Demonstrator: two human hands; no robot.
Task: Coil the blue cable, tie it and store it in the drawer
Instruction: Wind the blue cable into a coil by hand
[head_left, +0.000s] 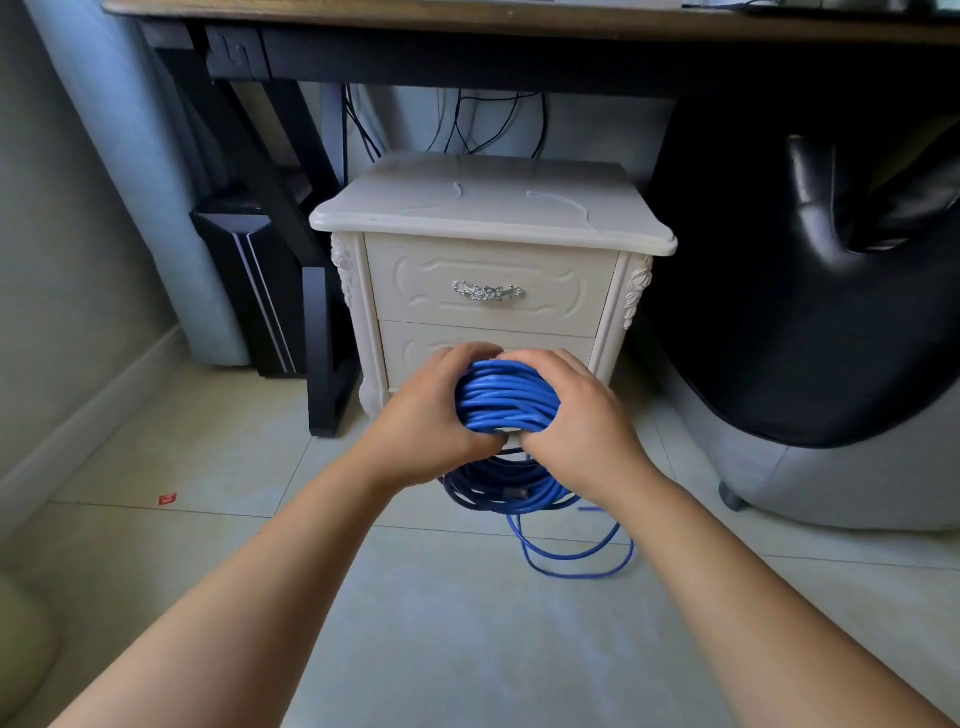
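Soft, even daylight here, moderately bright, no hard beams. The glossy cream cabinet top (493, 208) catches a pale sheen, and white glare streaks run down the black leather chair (810, 197) at the right. Deep shadow swallows everything beneath the dark wooden counter (467, 15) along the top. At centre the coiled blue cable (506, 400) is sharp and saturated; the pale tiled floor (208, 457) is evenly lit. Wide-angle bending curves the counter edge and stretches the forearms in the lower corners.
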